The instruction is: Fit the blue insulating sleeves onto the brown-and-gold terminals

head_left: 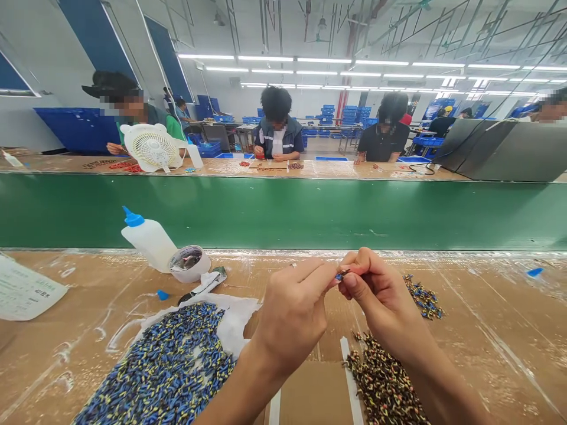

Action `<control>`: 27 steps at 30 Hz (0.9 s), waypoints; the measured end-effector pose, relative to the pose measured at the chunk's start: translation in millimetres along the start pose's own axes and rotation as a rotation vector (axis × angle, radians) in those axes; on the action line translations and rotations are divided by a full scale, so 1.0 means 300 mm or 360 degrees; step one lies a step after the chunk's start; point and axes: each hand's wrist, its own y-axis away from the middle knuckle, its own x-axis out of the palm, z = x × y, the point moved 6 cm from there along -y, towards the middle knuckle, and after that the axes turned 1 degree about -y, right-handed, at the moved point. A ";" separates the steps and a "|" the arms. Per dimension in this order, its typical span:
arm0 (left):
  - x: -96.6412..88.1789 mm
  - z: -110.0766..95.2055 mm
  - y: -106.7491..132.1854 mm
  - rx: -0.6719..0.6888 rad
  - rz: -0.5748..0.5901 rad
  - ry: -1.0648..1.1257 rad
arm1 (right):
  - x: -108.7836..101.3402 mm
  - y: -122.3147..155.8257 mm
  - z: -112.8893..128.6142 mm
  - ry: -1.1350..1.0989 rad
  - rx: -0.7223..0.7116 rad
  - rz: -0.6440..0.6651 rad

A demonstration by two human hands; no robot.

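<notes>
Small blue-and-dark piece (pixel 341 275): largely covered by the fingertips of the left hand (pixel 295 313) and right hand (pixel 383 295); exact form too small to determine. Blue-and-yellow pile (pixel 163 366): cut off by the bottom edge. Dark multicoloured pile (pixel 381 383): likewise cut off, partly hidden by the right forearm (pixel 443 378). Printed sheet (pixel 24 292): cropped at left, fine print illegible.
</notes>
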 end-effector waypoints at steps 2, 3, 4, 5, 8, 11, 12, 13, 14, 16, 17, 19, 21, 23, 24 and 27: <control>0.000 -0.001 0.001 0.0003 0.0012 -0.0032 | 0.003 0.000 -0.005 0.0006 -0.0004 0.0005; 0.001 -0.002 0.002 0.0004 0.0019 -0.0045 | 0.005 0.000 -0.007 0.0009 -0.0007 0.0007; 0.001 -0.003 0.003 0.0004 0.0026 -0.0058 | 0.006 0.000 -0.008 0.0013 -0.0009 0.0009; 0.002 -0.004 0.003 0.0003 0.0031 -0.0071 | 0.008 0.000 -0.009 0.0017 -0.0010 0.0011; 0.002 -0.006 0.001 -0.0001 0.0029 -0.0086 | 0.008 0.000 -0.001 0.0012 -0.0025 0.0001; -0.008 -0.006 -0.004 -0.0011 0.0011 -0.0020 | 0.007 -0.003 0.020 -0.0017 -0.0046 -0.0023; -0.013 -0.005 -0.006 -0.0017 0.0012 0.0008 | 0.007 -0.006 0.026 -0.0032 -0.0040 -0.0028; -0.018 -0.002 -0.007 -0.0028 0.0023 0.0030 | 0.009 -0.009 0.030 -0.0054 -0.0023 -0.0026; -0.022 0.001 -0.008 -0.0042 0.0043 0.0047 | 0.013 -0.012 0.031 -0.0085 0.0001 -0.0017; -0.027 0.006 -0.009 -0.0069 0.0106 0.0087 | 0.019 -0.018 0.028 -0.0161 0.0064 0.0012; -0.029 0.009 -0.010 -0.0085 0.0138 0.0112 | 0.021 -0.021 0.024 -0.0201 0.0098 0.0025; -0.028 0.014 -0.011 -0.0121 0.0196 0.0168 | 0.018 -0.024 0.019 -0.0266 0.0140 0.0033; -0.024 0.015 -0.013 -0.0138 0.0235 0.0222 | 0.007 -0.024 0.018 -0.0257 0.0154 0.0009; -0.019 0.015 -0.014 -0.0148 0.0244 0.0257 | -0.005 -0.022 0.022 -0.0166 0.0130 -0.0031; -0.018 0.015 -0.015 -0.0153 0.0234 0.0265 | -0.009 -0.020 0.026 -0.0113 0.0103 -0.0057; -0.018 0.015 -0.014 -0.0184 0.0157 0.0285 | -0.005 -0.017 0.037 -0.0030 -0.0015 -0.0131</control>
